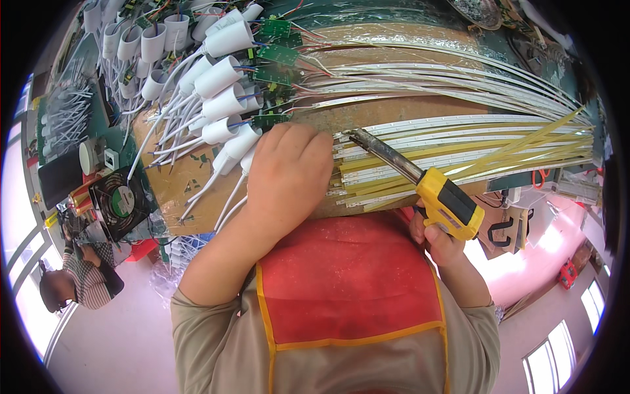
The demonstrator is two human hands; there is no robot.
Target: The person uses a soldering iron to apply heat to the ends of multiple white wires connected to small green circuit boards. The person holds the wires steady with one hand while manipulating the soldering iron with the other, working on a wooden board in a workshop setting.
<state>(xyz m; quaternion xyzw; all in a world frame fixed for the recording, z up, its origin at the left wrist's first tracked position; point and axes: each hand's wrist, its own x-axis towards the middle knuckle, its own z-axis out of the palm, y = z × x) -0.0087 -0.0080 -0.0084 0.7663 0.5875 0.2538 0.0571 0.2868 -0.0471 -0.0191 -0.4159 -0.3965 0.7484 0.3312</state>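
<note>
My right hand (438, 241) grips a yellow-and-black soldering gun (453, 205). Its dark metal barrel points up and left, with the tip over the left ends of the white and yellow LED strips (407, 154). Close to that tip, my left hand (292, 172) rests on the bench with its fingers curled down; whatever they pinch is hidden beneath them. Just beyond its knuckles lies a green circuit board (270, 121). White plastic cylinders (225, 100) with white cables sit to the left of this hand, some joined by wires to green boards.
Finished-looking rows of wired white strips (433, 82) stretch across the far side of the brown board (177, 217). A black fan (120, 203) stands at the left edge. Top right, there is a metal dish (482, 12). Another person (82, 279) sits away to the left.
</note>
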